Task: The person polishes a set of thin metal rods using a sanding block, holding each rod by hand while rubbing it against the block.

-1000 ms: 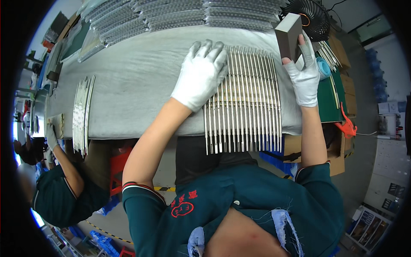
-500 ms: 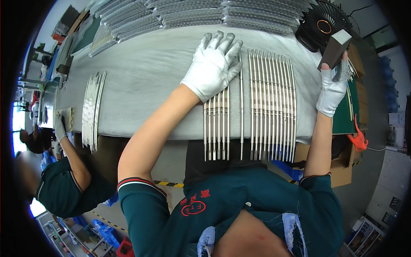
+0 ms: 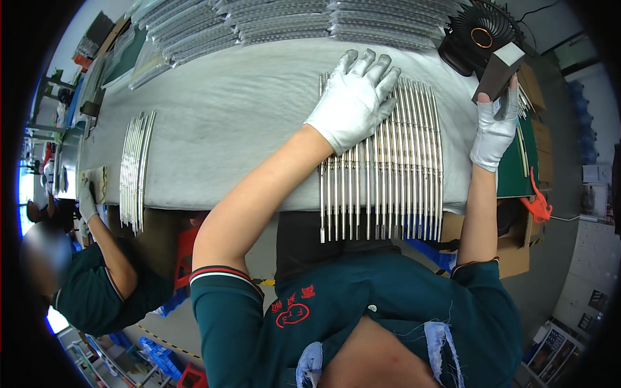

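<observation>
My gloved left hand (image 3: 357,103) lies with its fingers stretched out across a row of slim metal rods (image 3: 414,155). Its palm hides the upper part of the rods on the row's left side. The rods lie side by side, pointing away from me, and their near ends stick out past the table edge. Off to the right, my gloved right hand (image 3: 494,132) is raised and closed around a dark rectangular block (image 3: 497,74) with a pale end face. Bare fingertips show at the tips of that glove.
Pale cloth (image 3: 226,123) covers the table. A smaller group of rods (image 3: 134,171) lies at the left. Stacks of clear-wrapped packs (image 3: 278,22) line the far side, with a black fan (image 3: 475,39) at far right. A co-worker's gloved hand (image 3: 87,202) rests at the left edge.
My left hand has slid to the right, pushing its group of rods and the single rod up against the larger group. My right hand still holds the block, shifted slightly left.
</observation>
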Demonstrator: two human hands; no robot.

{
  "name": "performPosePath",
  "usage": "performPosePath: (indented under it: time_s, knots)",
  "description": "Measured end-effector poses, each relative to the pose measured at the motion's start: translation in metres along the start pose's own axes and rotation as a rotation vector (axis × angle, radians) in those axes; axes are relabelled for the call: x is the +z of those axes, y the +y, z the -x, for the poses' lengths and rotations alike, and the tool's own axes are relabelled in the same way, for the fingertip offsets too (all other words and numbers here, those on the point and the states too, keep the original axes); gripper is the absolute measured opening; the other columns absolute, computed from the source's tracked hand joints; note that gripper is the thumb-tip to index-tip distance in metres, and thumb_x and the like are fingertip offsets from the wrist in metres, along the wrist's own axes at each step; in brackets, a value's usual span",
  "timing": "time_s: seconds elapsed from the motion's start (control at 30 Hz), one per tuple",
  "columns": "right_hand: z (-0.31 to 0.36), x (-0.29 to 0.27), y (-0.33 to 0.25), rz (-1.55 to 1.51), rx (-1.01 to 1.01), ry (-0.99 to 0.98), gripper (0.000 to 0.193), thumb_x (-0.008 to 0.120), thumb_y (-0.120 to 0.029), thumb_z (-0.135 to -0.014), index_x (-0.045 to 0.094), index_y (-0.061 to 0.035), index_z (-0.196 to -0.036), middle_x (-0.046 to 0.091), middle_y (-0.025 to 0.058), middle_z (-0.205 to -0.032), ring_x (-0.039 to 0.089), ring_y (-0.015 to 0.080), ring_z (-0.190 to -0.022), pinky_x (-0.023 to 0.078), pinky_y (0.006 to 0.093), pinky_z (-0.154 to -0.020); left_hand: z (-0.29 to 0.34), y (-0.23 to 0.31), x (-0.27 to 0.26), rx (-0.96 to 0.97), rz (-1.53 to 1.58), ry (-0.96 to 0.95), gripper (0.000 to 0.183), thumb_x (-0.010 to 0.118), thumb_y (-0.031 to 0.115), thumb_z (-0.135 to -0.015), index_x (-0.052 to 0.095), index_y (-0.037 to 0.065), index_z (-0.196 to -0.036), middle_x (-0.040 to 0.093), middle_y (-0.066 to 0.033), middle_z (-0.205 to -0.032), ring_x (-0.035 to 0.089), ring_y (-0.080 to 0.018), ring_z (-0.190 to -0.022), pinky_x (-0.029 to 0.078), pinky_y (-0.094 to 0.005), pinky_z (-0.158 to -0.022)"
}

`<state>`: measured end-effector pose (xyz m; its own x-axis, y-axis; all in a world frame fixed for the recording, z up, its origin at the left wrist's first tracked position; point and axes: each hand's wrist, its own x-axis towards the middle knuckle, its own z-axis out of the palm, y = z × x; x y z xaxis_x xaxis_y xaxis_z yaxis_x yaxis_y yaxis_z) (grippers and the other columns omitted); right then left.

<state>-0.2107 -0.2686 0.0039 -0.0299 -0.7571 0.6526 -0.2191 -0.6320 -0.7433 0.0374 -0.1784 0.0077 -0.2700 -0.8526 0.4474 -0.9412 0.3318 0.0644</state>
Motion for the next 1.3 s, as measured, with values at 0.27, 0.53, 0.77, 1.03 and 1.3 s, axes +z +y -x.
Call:
performPosePath:
  time_s: [0.27, 0.53, 0.77, 1.03, 1.3]
  knots:
    - [0.000, -0.003, -0.001, 0.049, -0.088, 0.029, 0.072, 0.079, -0.014, -0.080, 0.045, -0.0107, -0.143, 0.047, 0.0109, -0.146, 0.046, 0.0244, -0.133, 0.037, 0.0354, -0.111, 0.020, -0.033, -0.036, 0.074, -0.128, -0.081, 0.052, 0.055, 0.032, -0.094, 0.047, 0.005, -0.138, 0.049, -0.0184, -0.141, 0.043, -0.0368, -0.132, 0.028, -0.0493, -0.114]
    - [0.000, 0.000, -0.001, 0.203, -0.215, 0.027, 0.076, 0.082, -0.024, -0.077, 0.046, -0.0120, -0.143, 0.051, 0.0161, -0.142, 0.054, 0.0282, -0.125, 0.045, 0.0347, -0.103, -0.028, 0.024, -0.004, 0.196, 0.029, 0.013, 0.053, 0.054, 0.034, -0.094, 0.047, 0.003, -0.137, 0.052, -0.0179, -0.136, 0.045, -0.0341, -0.131, 0.030, -0.0486, -0.113]
    - [-0.002, -0.004, -0.001, 0.238, -0.223, 0.021, 0.076, 0.082, -0.023, -0.077, 0.046, -0.0127, -0.143, 0.051, 0.0176, -0.141, 0.056, 0.0294, -0.123, 0.046, 0.0358, -0.101, -0.043, 0.046, 0.021, 0.132, 0.127, 0.027, 0.055, 0.051, 0.039, -0.095, 0.047, 0.004, -0.138, 0.048, -0.0189, -0.139, 0.040, -0.0357, -0.135, 0.026, -0.0488, -0.115]
    - [-0.002, -0.007, -0.002, 0.109, -0.188, 0.072, 0.075, 0.082, -0.024, -0.078, 0.046, -0.0120, -0.143, 0.049, 0.0160, -0.143, 0.053, 0.0282, -0.126, 0.044, 0.0361, -0.105, -0.010, 0.008, -0.007, 0.149, -0.003, -0.074, 0.056, 0.051, 0.038, -0.096, 0.044, 0.005, -0.141, 0.045, -0.0199, -0.144, 0.040, -0.0373, -0.135, 0.026, -0.0491, -0.115]
    - [0.000, -0.003, -0.008, 0.194, -0.212, 0.018, 0.076, 0.083, -0.022, -0.076, 0.047, -0.0121, -0.142, 0.051, 0.0166, -0.141, 0.053, 0.0297, -0.125, 0.044, 0.0361, -0.104, -0.024, 0.024, 0.004, 0.166, 0.035, -0.046, 0.056, 0.052, 0.040, -0.096, 0.046, 0.006, -0.139, 0.047, -0.0187, -0.142, 0.040, -0.0362, -0.135, 0.026, -0.0497, -0.114]
